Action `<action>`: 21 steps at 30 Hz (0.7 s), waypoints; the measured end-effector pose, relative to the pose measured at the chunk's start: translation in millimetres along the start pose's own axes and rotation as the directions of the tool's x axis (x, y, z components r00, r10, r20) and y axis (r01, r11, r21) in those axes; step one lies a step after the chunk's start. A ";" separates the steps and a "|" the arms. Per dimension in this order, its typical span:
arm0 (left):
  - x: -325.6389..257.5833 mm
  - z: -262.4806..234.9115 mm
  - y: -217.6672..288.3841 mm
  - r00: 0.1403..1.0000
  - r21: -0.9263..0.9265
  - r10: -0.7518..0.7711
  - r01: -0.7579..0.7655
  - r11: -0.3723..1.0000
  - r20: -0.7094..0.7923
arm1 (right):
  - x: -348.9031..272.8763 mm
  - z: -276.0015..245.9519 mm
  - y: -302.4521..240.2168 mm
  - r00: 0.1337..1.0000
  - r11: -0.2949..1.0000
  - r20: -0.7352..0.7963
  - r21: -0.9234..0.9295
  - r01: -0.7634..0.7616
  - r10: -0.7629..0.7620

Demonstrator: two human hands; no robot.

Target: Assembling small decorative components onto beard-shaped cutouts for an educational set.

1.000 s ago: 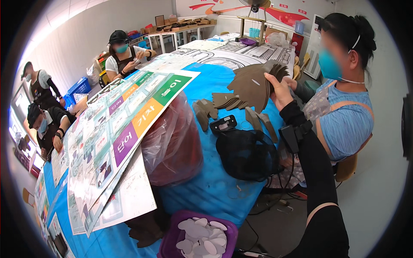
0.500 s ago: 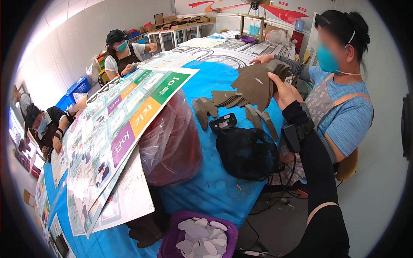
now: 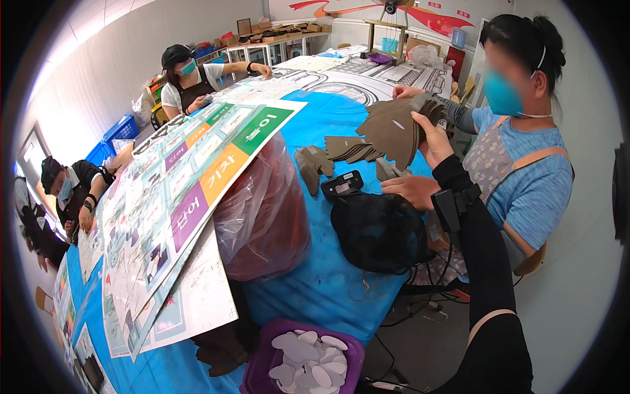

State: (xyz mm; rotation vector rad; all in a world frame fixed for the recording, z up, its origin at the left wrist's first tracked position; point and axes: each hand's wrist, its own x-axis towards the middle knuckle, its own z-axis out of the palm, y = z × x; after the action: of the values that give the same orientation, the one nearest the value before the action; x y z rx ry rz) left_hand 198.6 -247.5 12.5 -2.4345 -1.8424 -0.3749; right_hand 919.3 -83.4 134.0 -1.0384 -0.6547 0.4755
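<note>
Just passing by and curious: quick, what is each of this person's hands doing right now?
Left hand: not in view.
Right hand: closed on a fanned stack of flat brown cardboard cut-outs.

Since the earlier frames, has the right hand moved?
No. The right hand still holds the brown cardboard stack, at the same spot up and right of the black handheld device.

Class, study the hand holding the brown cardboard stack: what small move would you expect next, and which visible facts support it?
Probably passing the brown cardboard stack fully to the co-worker. The right hand grips its near edge, raised off the blue table, and the co-worker's hand already touches its far edge. The left hand is not visible.
</note>
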 end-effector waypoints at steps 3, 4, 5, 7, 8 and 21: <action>-2.3 2.5 -1.9 1.000 0.007 -0.010 0.010 1.000 -0.001 | -0.6 -3.5 -1.6 1.000 1.000 0.005 -0.004 -0.006 0.006; -2.3 2.1 -0.7 1.000 0.007 -0.013 0.013 1.000 -0.001 | -1.2 -3.0 -0.9 1.000 1.000 0.006 -0.011 -0.023 0.023; -1.6 0.9 1.7 1.000 0.000 -0.025 0.025 1.000 -0.005 | -1.8 -2.3 0.2 1.000 1.000 0.008 -0.011 -0.024 0.024; -1.5 0.2 3.0 0.999 -0.008 -0.037 0.037 0.999 -0.009 | -3.7 -1.6 0.9 0.999 0.999 0.025 0.020 -0.028 0.027; -1.5 0.0 2.9 0.999 -0.006 -0.034 0.034 0.999 -0.007 | -4.3 -1.4 0.3 0.999 0.999 0.025 0.020 -0.027 0.027; 0.0 -2.2 2.6 0.999 -0.010 -0.038 0.038 0.999 -0.001 | -9.5 12.4 1.6 1.000 1.000 -0.008 0.029 -0.005 0.005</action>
State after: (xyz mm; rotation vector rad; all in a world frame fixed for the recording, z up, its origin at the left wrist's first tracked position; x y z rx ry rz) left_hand 200.8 -248.7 14.8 -2.4084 -1.8928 -0.3887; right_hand 903.8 -81.0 134.3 -1.0145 -0.6368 0.4838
